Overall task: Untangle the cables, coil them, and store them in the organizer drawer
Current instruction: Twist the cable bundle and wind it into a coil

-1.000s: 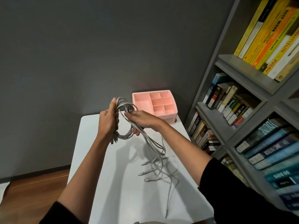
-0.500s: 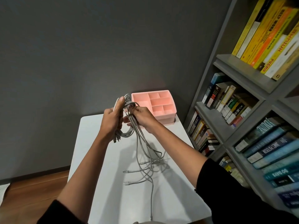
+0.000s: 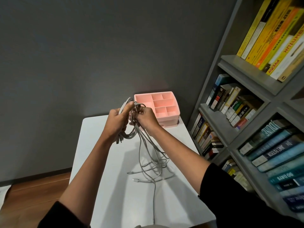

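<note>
A bundle of grey cables (image 3: 144, 155) hangs from both hands above the white table (image 3: 115, 186). My left hand (image 3: 117, 120) grips the looped part, with plug ends sticking out below its heel. My right hand (image 3: 145, 116) pinches strands at the top of the loops, close beside the left. Loose cable ends trail down and lie on the table. The pink organizer (image 3: 158, 108), with open top compartments and a drawer front below, stands at the table's far right corner behind my hands.
A grey bookshelf (image 3: 243, 102) packed with books runs along the right side, close to the table edge. A dark grey wall stands behind the table. Wooden floor (image 3: 32, 191) shows at the lower left.
My right hand has come up and closer to the left, to the top of the loops. The trailing cable ends have been drawn up and shifted on the table.
</note>
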Tool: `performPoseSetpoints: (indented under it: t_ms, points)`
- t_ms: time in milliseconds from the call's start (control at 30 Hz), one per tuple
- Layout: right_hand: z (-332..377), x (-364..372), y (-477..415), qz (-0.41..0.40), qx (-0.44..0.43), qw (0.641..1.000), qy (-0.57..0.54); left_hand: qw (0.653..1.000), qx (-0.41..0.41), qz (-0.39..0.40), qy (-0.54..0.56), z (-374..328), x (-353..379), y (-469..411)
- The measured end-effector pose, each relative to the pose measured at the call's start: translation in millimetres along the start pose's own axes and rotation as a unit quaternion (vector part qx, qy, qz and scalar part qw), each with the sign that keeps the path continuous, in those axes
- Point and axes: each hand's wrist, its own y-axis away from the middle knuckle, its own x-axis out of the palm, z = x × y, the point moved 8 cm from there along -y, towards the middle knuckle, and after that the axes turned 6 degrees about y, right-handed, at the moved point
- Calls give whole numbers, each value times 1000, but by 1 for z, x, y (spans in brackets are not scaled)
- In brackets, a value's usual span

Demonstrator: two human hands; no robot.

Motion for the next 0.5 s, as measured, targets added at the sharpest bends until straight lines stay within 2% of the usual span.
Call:
performPoseSetpoints:
  t_ms: [333,400,500]
  points:
    - [9,13,10,147,-18,989,-23,998,-27,-12,53,2,-5,-2]
    - [10,13,8,152,-22,987,-45,998,-35,-7,60,5,-7,-3]
    - [9,6,5,113,-38,992,-48,996,-45,6,70,7,-4,-4]
